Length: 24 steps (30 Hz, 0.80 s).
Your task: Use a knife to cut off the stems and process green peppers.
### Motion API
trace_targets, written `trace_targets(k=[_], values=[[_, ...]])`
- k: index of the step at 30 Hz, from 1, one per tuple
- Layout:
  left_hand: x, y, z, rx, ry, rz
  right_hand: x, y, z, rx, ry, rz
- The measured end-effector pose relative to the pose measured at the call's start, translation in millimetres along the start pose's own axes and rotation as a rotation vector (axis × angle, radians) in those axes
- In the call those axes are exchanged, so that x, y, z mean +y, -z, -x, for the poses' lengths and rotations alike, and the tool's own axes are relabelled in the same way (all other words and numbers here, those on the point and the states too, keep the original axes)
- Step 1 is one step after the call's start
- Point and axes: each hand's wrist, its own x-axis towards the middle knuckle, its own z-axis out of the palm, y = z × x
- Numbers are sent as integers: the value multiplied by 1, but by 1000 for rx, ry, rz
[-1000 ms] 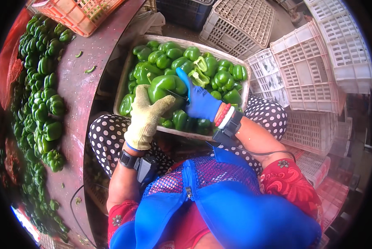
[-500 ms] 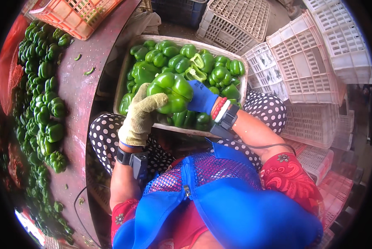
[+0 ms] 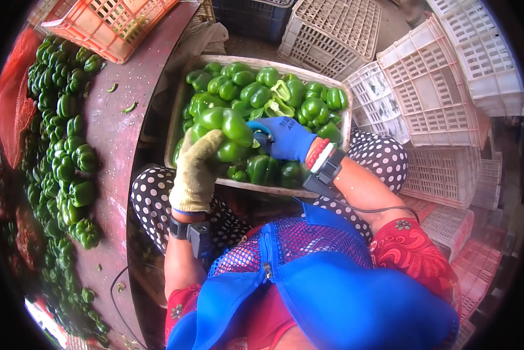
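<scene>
My left hand (image 3: 196, 169), in a pale yellow knit glove, is closed around a large green bell pepper (image 3: 224, 133) above the crate. The pepper lies tilted, with its stem end toward my right hand (image 3: 285, 138). That hand wears a blue glove and is closed on a small tool (image 3: 262, 137) with a teal loop and a dark part, held against the stem end; its kind is mostly hidden by the fingers. Beneath both hands stands a white crate (image 3: 346, 111) filled with green bell peppers (image 3: 255, 93). A cut-open pepper (image 3: 279, 100) shows its pale inside among them.
To my left a reddish table (image 3: 115, 119) carries a long heap of green peppers (image 3: 69, 151), with red netting (image 3: 19, 105) beyond. An orange crate (image 3: 107, 29) sits at its far end. White crates (image 3: 431, 87) are stacked at right, another (image 3: 332, 29) ahead. A cable (image 3: 115, 291) hangs by the table.
The pepper has turned and shifted slightly left, bringing its stem end toward my right hand. The small tool in the right hand now shows at the stem.
</scene>
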Motion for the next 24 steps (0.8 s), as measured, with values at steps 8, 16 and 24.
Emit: trace_targets(k=[8,16,24], values=[[-7,-4,-4,98,-2,-638,-14,7,3,-68,-90,-1190],[-16,-6,-11,-45,-78,-605,-17,14,5,-124,-215,-1147],[-6,5,-17,-190,178,-336,-9,13,7,-228,-275,-1203]])
